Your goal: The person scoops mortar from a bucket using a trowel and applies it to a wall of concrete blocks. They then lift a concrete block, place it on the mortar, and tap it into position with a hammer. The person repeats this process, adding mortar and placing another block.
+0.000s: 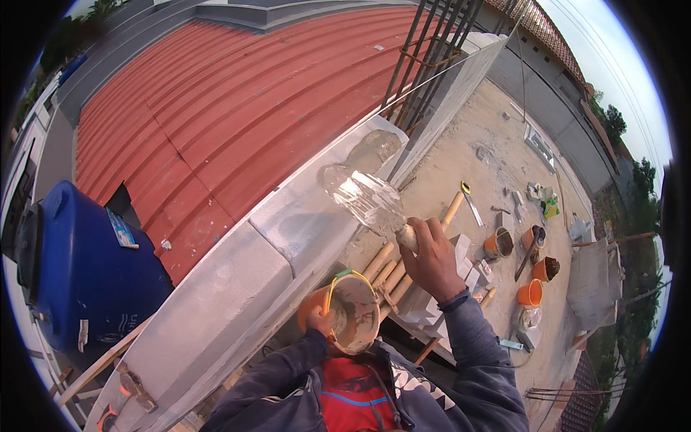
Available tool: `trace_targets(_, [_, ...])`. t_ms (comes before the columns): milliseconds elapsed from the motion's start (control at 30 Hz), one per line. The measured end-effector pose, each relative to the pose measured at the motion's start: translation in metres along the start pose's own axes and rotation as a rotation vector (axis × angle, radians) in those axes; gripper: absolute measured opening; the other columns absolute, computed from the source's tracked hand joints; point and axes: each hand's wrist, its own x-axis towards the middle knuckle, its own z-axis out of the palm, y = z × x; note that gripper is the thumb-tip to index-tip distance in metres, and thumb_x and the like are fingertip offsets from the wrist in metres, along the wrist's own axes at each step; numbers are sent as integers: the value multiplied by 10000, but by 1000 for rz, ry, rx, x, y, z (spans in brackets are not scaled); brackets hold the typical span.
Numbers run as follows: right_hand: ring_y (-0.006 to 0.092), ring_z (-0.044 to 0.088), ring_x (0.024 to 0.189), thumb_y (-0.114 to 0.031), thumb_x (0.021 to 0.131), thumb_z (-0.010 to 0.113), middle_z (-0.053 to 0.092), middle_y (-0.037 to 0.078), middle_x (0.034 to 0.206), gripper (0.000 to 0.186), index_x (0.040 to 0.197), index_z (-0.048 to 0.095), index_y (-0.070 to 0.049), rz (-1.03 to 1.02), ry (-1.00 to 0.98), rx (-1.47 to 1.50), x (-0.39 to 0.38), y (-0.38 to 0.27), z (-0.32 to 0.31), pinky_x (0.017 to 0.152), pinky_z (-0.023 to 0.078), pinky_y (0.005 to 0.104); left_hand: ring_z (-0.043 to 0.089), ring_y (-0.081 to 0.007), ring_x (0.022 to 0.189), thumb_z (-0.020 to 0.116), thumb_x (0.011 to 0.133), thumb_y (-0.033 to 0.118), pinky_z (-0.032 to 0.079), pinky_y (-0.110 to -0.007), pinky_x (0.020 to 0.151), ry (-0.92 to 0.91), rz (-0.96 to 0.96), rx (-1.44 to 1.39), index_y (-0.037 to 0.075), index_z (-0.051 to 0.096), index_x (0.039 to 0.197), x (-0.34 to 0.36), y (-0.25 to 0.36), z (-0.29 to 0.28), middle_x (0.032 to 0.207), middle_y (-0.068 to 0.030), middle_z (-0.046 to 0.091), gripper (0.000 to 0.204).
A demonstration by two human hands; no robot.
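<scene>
My right hand [432, 259] is closed on the handle of a trowel [360, 193], whose wet, mortar-streaked blade is over the top of a pale block wall [264, 258]. Grey mortar [374, 147] lies on the wall's far part, by upright rebar [421, 50]. Below, my left hand [320, 320] grips the orange bucket [358, 309] by its side and yellow handle, close to my body. The bucket has grey mortar inside.
A blue water tank [97, 266] and red metal roof [216, 108] are left. A hammer [137, 385] lies on the wall. Right and below are scaffold poles [378, 261], stacked blocks [464, 266], a handsaw [471, 201] and several buckets [530, 292] on a concrete surface.
</scene>
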Motion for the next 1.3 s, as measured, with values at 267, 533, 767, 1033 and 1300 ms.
trace_targets(267, [493, 667, 900, -222, 1002, 741, 580, 236, 1151, 472, 1370, 493, -59, 226, 32, 13, -53, -65, 103, 746, 564, 564, 577, -238, 620, 753, 764, 261, 485, -441, 638, -39, 41, 4, 17, 545, 785, -26, -22, -37, 672, -121, 563, 322])
trace_targets(533, [324, 704, 855, -301, 1069, 711, 689, 165, 1031, 458, 1390, 519, -37, 330, 31, 386, -164, -88, 47, 775, 577, 444, 605, -208, 615, 745, 798, 207, 506, -414, 620, -88, 43, -56, 0, 565, 784, -46, -54, -70, 677, -101, 600, 274])
trace_targets(767, [89, 572, 585, -460, 1183, 423, 587, 36, 825, 515, 1356, 558, 5, 452, -286, 927, -24, -127, -10, 541, 502, 278, 573, -166, 643, 710, 812, 175, 494, -396, 608, -19, -57, -91, -1, 558, 784, -58, -72, -102, 697, -72, 587, 235])
trace_targets(1033, [98, 565, 559, -552, 1186, 322, 581, 49, 832, 633, 1449, 538, -19, 497, -751, 730, -24, -97, -56, 523, 517, 276, 562, -172, 657, 718, 828, 164, 487, -373, 618, 12, -88, -117, 18, 568, 816, -34, -109, -93, 742, -63, 592, 209])
trace_targets(1300, [97, 610, 651, -441, 1163, 509, 612, 20, 810, 405, 1347, 559, -83, 956, -622, 805, -207, -31, -31, 594, 538, 288, 585, -132, 663, 669, 834, 47, 491, -324, 620, -114, -42, -178, 35, 655, 893, -5, -48, -33, 779, -27, 621, 62])
